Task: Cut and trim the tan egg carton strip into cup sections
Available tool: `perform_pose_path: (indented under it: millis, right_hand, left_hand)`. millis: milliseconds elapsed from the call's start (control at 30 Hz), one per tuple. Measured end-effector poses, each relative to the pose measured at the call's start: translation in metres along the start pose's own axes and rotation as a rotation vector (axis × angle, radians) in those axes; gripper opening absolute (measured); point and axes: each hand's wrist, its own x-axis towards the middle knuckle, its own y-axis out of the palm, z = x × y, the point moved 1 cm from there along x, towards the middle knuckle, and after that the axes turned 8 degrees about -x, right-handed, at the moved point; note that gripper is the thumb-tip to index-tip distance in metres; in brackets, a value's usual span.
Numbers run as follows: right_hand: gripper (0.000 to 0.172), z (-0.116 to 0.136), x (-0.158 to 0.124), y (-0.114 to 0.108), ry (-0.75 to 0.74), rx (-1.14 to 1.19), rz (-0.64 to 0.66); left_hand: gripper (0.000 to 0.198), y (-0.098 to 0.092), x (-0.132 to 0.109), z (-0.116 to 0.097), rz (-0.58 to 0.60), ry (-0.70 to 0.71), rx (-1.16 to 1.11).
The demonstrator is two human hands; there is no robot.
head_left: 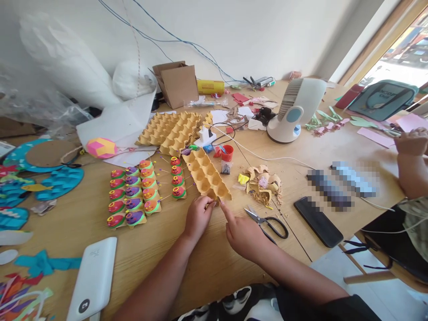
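My left hand is closed on the near edge of a two-row strip of tan egg carton, which lies on the table pointing away from me. Beside it, my right hand has its index finger stretched out, the tip at the strip's near right corner, and the other fingers curled. Nothing shows in that hand. Scissors with black handles lie part-spread just right of it. To the left stand rows of painted egg-carton cups in red, purple and orange, with a separate painted row nearer the strip.
Larger egg cartons lie behind, near a cardboard box. Carton scraps, a red cup, a white fan and a black phone sit rightward. A white power bank lies front left. Another person's arm rests at right.
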Motion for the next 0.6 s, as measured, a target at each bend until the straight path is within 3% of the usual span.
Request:
perform_pose_path:
  millis: [333, 500, 600]
  right_hand:
    - [0.07, 0.0, 0.018, -0.011, -0.027, -0.017, -0.013]
    - [0.066, -0.02, 0.023, -0.005, -0.073, 0.322, 0.011]
    - [0.066, -0.03, 0.025, -0.006, -0.099, 0.548, -0.061]
  left_hand:
    - [0.02, -0.001, 0.001, -0.001, 0.019, 0.007, 0.008]
    - [0.017, 0.0, 0.0, 0.0, -0.002, 0.024, 0.017]
    - [0.017, 0.002, -0.002, -0.002, -0.002, 0.05, 0.056]
